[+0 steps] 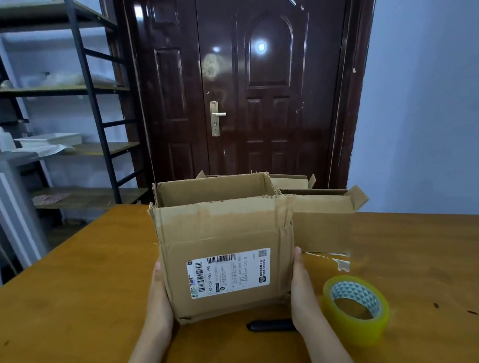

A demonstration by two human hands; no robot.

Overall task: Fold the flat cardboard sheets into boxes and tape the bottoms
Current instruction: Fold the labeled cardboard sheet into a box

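Assembled cardboard box standing upright, top open, near the front edge of a wooden table, with its shipping label facing the camera. Left hand flat against the box's left wall and right hand flat against its right wall, fingers straight and together, clasping the box between the palms. Roll of yellowish packing tape lying just right of the box, beside the right hand. Black pen-like object lying just in front of the box. Further open boxes behind the box, before a dark brown door.
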